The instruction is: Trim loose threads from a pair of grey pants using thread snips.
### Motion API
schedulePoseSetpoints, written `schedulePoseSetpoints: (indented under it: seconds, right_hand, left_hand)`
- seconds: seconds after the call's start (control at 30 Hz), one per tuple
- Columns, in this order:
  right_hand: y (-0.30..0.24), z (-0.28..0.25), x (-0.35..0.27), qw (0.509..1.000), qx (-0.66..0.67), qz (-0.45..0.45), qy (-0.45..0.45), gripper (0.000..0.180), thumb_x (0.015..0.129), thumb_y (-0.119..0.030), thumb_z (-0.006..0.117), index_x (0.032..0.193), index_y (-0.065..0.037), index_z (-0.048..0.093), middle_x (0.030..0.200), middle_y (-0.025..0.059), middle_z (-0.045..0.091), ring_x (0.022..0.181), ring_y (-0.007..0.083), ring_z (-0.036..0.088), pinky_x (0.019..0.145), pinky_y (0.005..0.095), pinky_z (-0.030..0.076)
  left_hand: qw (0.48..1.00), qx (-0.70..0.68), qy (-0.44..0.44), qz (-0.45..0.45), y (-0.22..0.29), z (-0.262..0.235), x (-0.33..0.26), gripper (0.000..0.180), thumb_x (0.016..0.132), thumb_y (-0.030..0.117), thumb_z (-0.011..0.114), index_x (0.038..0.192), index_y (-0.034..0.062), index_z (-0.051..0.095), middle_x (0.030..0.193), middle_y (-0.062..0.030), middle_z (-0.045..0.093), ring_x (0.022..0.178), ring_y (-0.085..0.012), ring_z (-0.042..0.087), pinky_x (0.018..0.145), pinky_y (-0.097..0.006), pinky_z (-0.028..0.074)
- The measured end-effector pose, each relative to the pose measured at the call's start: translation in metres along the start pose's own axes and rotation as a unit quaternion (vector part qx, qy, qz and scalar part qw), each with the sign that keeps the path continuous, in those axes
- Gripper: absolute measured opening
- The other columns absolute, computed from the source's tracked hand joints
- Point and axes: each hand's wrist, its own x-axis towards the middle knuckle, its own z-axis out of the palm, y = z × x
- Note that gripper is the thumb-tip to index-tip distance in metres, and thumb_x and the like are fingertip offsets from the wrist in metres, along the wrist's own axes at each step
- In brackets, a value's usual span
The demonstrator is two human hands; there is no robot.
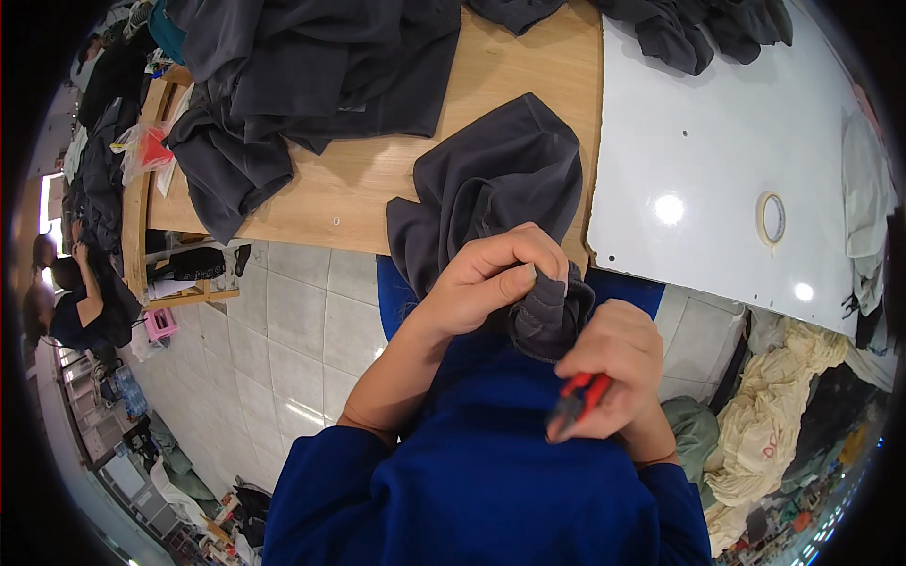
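Note:
A dark grey garment [500, 174] lies partly on the wooden table, and its near end hangs over the edge toward my lap. My left hand [495, 274] is closed on the gathered, stitched band [547, 316] of that garment, thumb on top and fingers curled over it. Just to the right, my right hand [618, 363] wraps round a small cutting tool like thread snips [580, 404], with red handles and a dark metal end, somewhat blurred. The tool's dark end points down and left, away from the cloth. The right fingers are close beside the band; whether they touch it I cannot tell.
A heap of dark grey garments [321, 66] covers the table's far left, and more dark cloth [698, 33] lies at the far right. On the white board [689, 189] rests a tape roll [771, 219]. Cream fabric [779, 406] is piled below right. People [80, 292] sit far left.

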Motion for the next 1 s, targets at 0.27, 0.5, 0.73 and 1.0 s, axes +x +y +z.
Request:
schedulePoseSetpoints:
  seconds: [0.27, 0.5, 0.73, 1.0]
  right_hand:
    - [0.005, 0.006, 0.001, 0.997, -0.059, -0.055, -0.001, 0.06, 0.052, -0.053, 0.081, 0.084, -0.005, 0.064, 0.053, -0.0019, 0.043, 0.045, 0.0138, 0.041, 0.046, 0.0283, 0.025]
    - [0.007, 0.003, 0.0, 0.998, -0.058, 0.018, 0.022, 0.066, 0.051, -0.055, 0.077, 0.094, -0.006, 0.067, 0.056, -0.0019, 0.045, 0.046, 0.0143, 0.042, 0.046, 0.0274, 0.028]
    - [0.003, 0.011, -0.01, 0.974, -0.006, 0.154, 0.167, 0.041, 0.069, -0.024, 0.072, 0.104, -0.004, 0.065, 0.07, 0.0047, 0.053, 0.056, 0.0178, 0.047, 0.05, 0.0275, 0.036]
    - [0.008, 0.005, -0.009, 0.963, -0.242, 0.048, 0.109, 0.043, 0.06, -0.014, 0.075, 0.103, -0.011, 0.069, 0.076, 0.0017, 0.052, 0.062, 0.0163, 0.046, 0.054, 0.027, 0.034]
  left_hand:
    - [1.0, -0.022, 0.004, -0.003, 0.0, 0.002, 0.0, 0.017, 0.091, 0.016, 0.051, 0.093, 0.0011, 0.059, 0.093, -0.0079, 0.057, 0.089, -0.017, 0.053, 0.084, -0.029, 0.041]
    - [0.999, -0.032, 0.016, 0.003, -0.001, 0.001, 0.0, 0.018, 0.092, 0.017, 0.05, 0.094, 0.0007, 0.058, 0.093, -0.0081, 0.056, 0.088, -0.0161, 0.053, 0.083, -0.029, 0.042]
    - [0.996, -0.067, 0.052, -0.006, 0.0, 0.001, 0.0, 0.02, 0.094, 0.019, 0.047, 0.095, 0.0008, 0.057, 0.094, -0.0065, 0.055, 0.085, -0.012, 0.052, 0.078, -0.025, 0.042]
    - [0.995, -0.064, 0.076, -0.028, 0.002, 0.002, 0.001, 0.019, 0.095, 0.017, 0.047, 0.094, 0.0008, 0.056, 0.094, -0.0051, 0.055, 0.083, -0.0093, 0.051, 0.075, -0.022, 0.042]
